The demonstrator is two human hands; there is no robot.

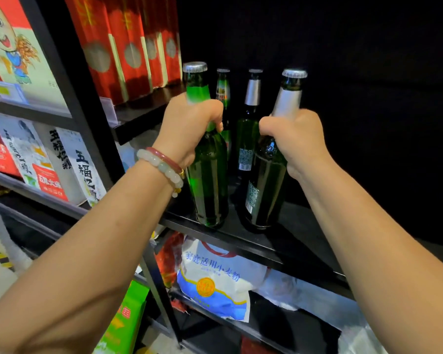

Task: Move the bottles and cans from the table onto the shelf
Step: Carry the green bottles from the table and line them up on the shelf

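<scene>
My left hand grips the neck of a green glass bottle whose base rests near the front edge of the black shelf board. My right hand holds the silver-foiled neck of a second green bottle, standing on the same board just to the right. Behind them stand two more green bottles, one with a coloured neck label and one with a silver neck. The table is out of view.
Red boxes fill the shelf above at left. A white and blue flour bag lies on the shelf below. Rice bags stand in the neighbouring rack on the left. The shelf board runs dark and bare to the right of the bottles.
</scene>
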